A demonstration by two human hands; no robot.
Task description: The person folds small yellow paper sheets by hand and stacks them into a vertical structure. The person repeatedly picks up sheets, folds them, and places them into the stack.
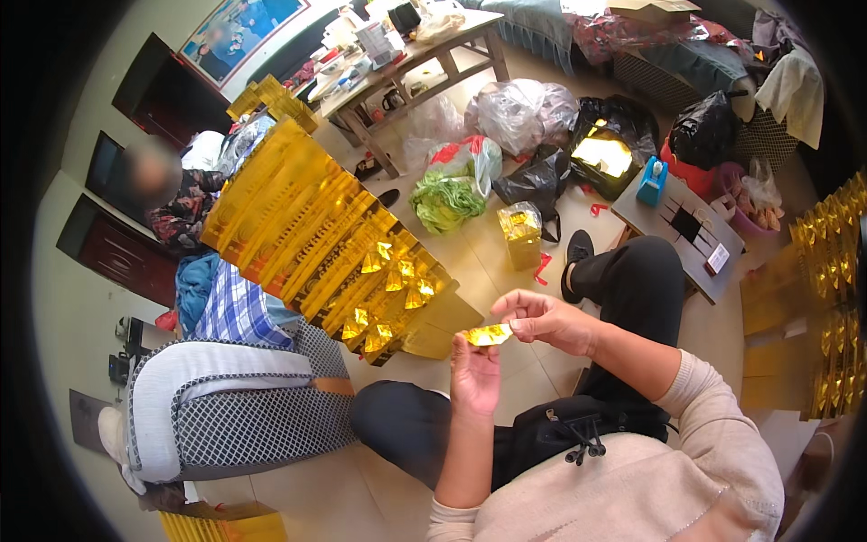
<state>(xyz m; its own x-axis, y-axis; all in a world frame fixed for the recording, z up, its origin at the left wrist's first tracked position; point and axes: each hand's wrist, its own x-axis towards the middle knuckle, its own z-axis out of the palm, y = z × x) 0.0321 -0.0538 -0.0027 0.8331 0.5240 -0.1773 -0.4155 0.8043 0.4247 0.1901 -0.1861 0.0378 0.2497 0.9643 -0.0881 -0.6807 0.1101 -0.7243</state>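
Observation:
Between my two hands is a small folded piece of shiny gold foil paper (pixel 489 335). My left hand (pixel 476 379) pinches its near left end from below. The thumb of my right hand (pixel 557 326) presses its right end, with the fingers curled above. Just beyond them, to the left, stands a long gold cardboard structure (pixel 298 217) with ridged, patterned strips. Several folded gold foil pieces (pixel 399 274) sit on its near end, close to a plain gold flap (pixel 440 322).
A low grey table (pixel 684 230) at right carries a blue tape dispenser (pixel 652 181). A gold box (pixel 520 234), leafy greens (pixel 443 200) and black plastic bags (pixel 613 129) lie on the floor. A patterned armchair (pixel 257 420) stands left; another person (pixel 186 206) is beyond. More gold pieces (pixel 830 291) stand at far right.

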